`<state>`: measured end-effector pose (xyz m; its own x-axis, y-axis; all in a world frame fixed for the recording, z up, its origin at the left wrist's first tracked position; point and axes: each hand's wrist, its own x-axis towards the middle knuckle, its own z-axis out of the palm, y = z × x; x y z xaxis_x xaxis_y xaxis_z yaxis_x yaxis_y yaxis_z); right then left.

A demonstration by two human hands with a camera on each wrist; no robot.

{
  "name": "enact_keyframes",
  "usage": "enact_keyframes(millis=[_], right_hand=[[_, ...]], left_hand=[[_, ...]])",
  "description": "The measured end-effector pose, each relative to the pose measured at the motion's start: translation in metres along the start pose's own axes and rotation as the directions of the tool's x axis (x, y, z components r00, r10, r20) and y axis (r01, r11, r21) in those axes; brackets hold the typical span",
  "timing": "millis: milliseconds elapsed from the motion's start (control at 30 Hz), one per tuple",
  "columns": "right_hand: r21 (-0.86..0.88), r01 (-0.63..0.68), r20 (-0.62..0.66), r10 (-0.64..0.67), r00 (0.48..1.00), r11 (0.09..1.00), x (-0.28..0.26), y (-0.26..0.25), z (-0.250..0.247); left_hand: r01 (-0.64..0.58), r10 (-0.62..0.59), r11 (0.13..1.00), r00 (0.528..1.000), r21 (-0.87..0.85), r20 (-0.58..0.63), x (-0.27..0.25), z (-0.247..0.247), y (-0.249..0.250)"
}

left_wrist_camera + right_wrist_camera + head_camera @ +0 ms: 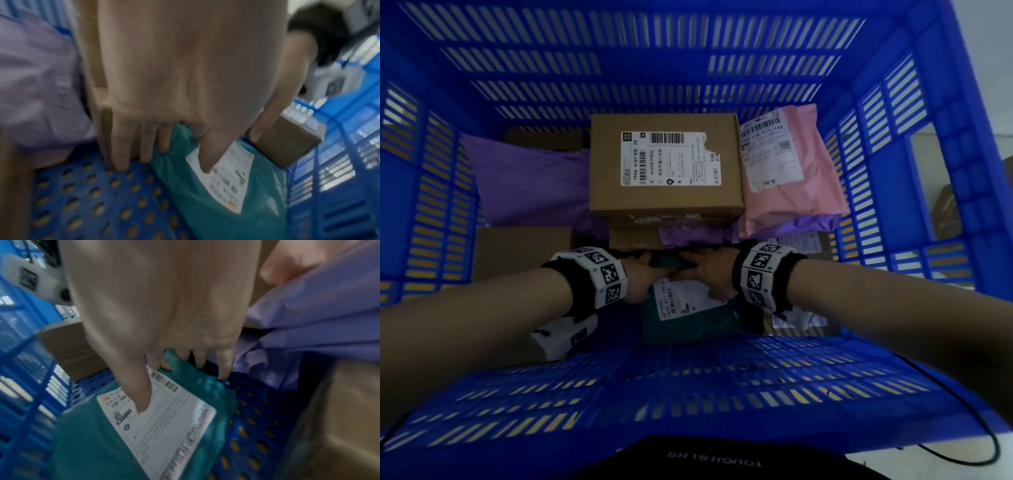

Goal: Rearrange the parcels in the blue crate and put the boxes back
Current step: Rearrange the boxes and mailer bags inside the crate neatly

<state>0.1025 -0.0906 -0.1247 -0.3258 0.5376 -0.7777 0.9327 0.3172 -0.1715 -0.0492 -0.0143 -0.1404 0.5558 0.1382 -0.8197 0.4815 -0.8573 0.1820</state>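
Observation:
Inside the blue crate [688, 377], a teal parcel [688, 325] with a white label lies on the floor by the near wall. Both hands reach down to its far end. My left hand [643, 274] has its thumb on the label and its fingers down behind the parcel's far edge, beside a cardboard box [104, 129]. My right hand [709, 270] holds it the same way, thumb on the label [164, 426], fingers over the far edge. The pinch shows in the left wrist view [174, 162] and the right wrist view [170, 386]. The fingertips touch the crate floor [92, 194].
A labelled cardboard box [664, 164] sits on top in the middle, a pink parcel [798, 192] to its right, a purple parcel [530, 181] to its left, another purple one [688, 233] beneath it. A plain box [517, 250] stands left, a labelled box [801, 322] right.

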Motion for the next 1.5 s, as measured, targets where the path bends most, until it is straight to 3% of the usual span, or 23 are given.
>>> enact_keyframes(millis=[233, 400, 533, 667, 767, 867, 1000, 1067, 1133, 1200, 1267, 1333, 1400, 1467, 1500], right_hand=[[0.089, -0.042, 0.044, 0.038, 0.998, 0.995, 0.011, 0.007, 0.002], [0.178, -0.11, 0.169, 0.079, 0.982, 0.978, 0.011, 0.016, 0.004], [0.142, -0.137, 0.177, 0.111, 0.978, 0.98, 0.01, 0.018, 0.012], [0.227, -0.109, 0.136, 0.079, 0.988, 0.968, 0.006, 0.019, 0.005], [0.335, -0.102, 0.046, 0.092, 0.995, 0.937, -0.001, 0.017, -0.003], [0.435, -0.088, -0.048, 0.121, 0.991, 0.896, -0.014, 0.01, -0.014], [0.614, 0.018, -0.165, 0.106, 0.981, 0.789, -0.03, 0.003, -0.029], [0.697, 0.076, -0.238, 0.13, 0.963, 0.713, -0.042, 0.006, -0.037], [0.818, 0.161, -0.298, 0.167, 0.94, 0.552, -0.057, 0.011, -0.044], [0.873, 0.254, -0.377, 0.243, 0.894, 0.416, -0.073, 0.02, -0.051], [0.869, 0.314, -0.453, 0.356, 0.817, 0.383, -0.088, 0.034, -0.057], [0.824, 0.364, -0.555, 0.483, 0.677, 0.436, -0.101, 0.052, -0.06], [0.786, 0.323, -0.614, 0.606, 0.506, 0.528, -0.113, 0.072, -0.059], [0.805, 0.168, -0.586, 0.722, 0.368, 0.569, -0.123, 0.089, -0.052], [0.834, 0.072, -0.537, 0.773, 0.339, 0.548, -0.127, 0.096, -0.047]], left_hand=[[-0.075, 0.075, 0.997, 0.994, -0.001, -0.085, -0.003, -0.015, -0.019], [-0.032, 0.035, 0.993, 0.999, 0.111, -0.025, 0.004, -0.004, -0.01], [-0.062, 0.056, 0.993, 0.996, 0.096, 0.064, 0.002, -0.006, -0.01], [-0.047, 0.031, 0.995, 0.983, 0.085, 0.179, 0.001, -0.019, -0.01], [-0.051, 0.056, 0.998, 0.969, -0.027, 0.239, -0.008, -0.044, -0.008], [-0.001, 0.04, 0.984, 0.975, -0.177, 0.218, -0.02, -0.064, -0.015], [0.077, 0.014, 0.885, 0.981, -0.46, 0.193, -0.045, -0.082, -0.025], [0.072, 0.035, 0.81, 0.985, -0.583, 0.17, -0.061, -0.094, -0.029], [0.035, 0.081, 0.736, 0.987, -0.676, 0.139, -0.079, -0.11, -0.029], [-0.033, 0.138, 0.668, 0.987, -0.744, 0.079, -0.092, -0.127, -0.026], [-0.147, 0.17, 0.593, 0.984, -0.791, -0.056, -0.1, -0.142, -0.019], [-0.284, 0.124, 0.551, 0.958, -0.784, -0.26, -0.097, -0.154, -0.009], [-0.39, 0.038, 0.507, 0.901, -0.769, -0.432, -0.089, -0.164, 0.006], [-0.438, -0.006, 0.567, 0.845, -0.698, -0.535, -0.076, -0.171, 0.021], [-0.439, 0.007, 0.656, 0.817, -0.614, -0.577, -0.068, -0.173, 0.028]])
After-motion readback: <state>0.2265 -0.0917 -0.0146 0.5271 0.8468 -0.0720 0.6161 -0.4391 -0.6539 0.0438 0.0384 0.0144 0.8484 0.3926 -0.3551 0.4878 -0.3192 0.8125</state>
